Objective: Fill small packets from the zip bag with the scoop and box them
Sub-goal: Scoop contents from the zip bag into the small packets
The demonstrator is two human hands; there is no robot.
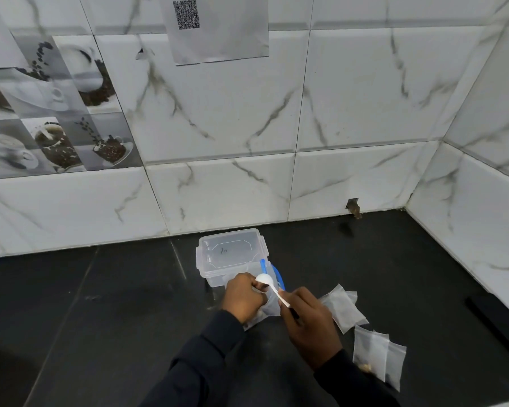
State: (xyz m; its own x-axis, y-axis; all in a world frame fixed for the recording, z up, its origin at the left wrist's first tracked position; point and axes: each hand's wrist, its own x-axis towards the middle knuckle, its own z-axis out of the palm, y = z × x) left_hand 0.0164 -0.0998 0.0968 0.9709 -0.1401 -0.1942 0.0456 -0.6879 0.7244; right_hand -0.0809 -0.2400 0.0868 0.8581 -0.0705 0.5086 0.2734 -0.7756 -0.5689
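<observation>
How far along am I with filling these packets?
Done: little; one packet at far right seems to hold something brown. In hand: the right hand holds the scoop at the zip bag, which the left hand grips. Left: more packets lie on the counter unboxed, and the box has its lid on.

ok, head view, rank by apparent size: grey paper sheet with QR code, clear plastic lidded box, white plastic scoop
1. Grey paper sheet with QR code, though the frame top cuts it off.
2. Clear plastic lidded box, somewhat smaller.
3. White plastic scoop, clearly smallest.
</observation>
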